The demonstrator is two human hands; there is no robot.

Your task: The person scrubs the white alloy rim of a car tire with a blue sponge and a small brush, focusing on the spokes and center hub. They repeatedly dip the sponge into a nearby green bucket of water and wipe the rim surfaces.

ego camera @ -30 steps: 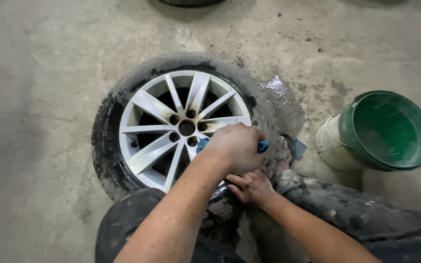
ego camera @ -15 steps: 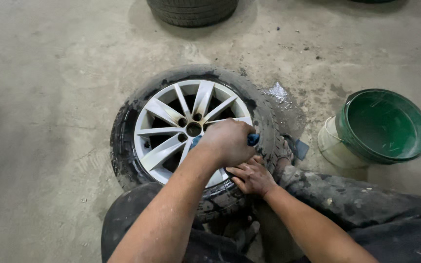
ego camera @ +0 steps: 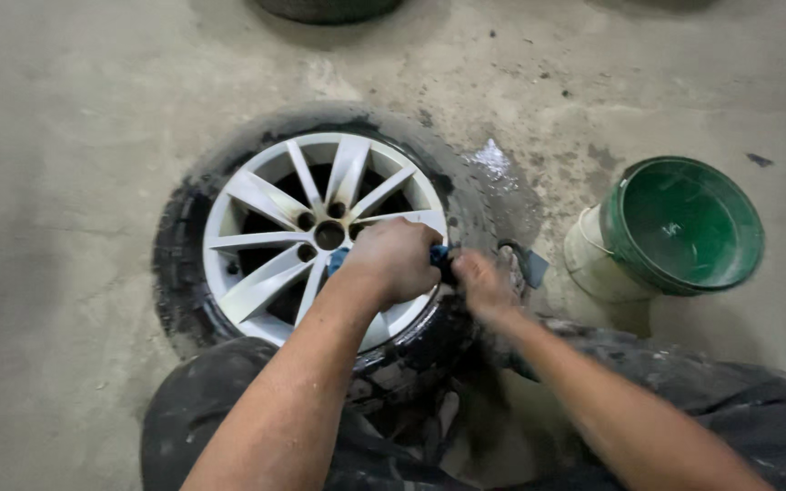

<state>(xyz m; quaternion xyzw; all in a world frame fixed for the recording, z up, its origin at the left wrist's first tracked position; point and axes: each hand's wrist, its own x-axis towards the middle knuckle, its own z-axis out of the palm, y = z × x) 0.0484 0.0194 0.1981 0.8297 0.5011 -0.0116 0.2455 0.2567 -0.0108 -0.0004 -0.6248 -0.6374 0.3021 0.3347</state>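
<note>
While left hand [ego camera: 395,259] grips blue tool [ego camera: 438,255], right hand [ego camera: 482,284] touches wheel [ego camera: 320,238].

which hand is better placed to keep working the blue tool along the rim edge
Left, probably. The left hand is closed over the blue tool on the silver wheel rim. The right hand is blurred beside the tyre, at the tool's end; whether it grips anything is unclear.

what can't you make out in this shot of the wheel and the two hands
- Blue tool, head view: mostly covered by the left hand.
- Right hand: motion-blurred, fingers unclear.
- Tyre near edge: hidden behind arms and knees.
- Second tyre: cut off by the top edge.
- Green bucket: contents unreadable.
</note>
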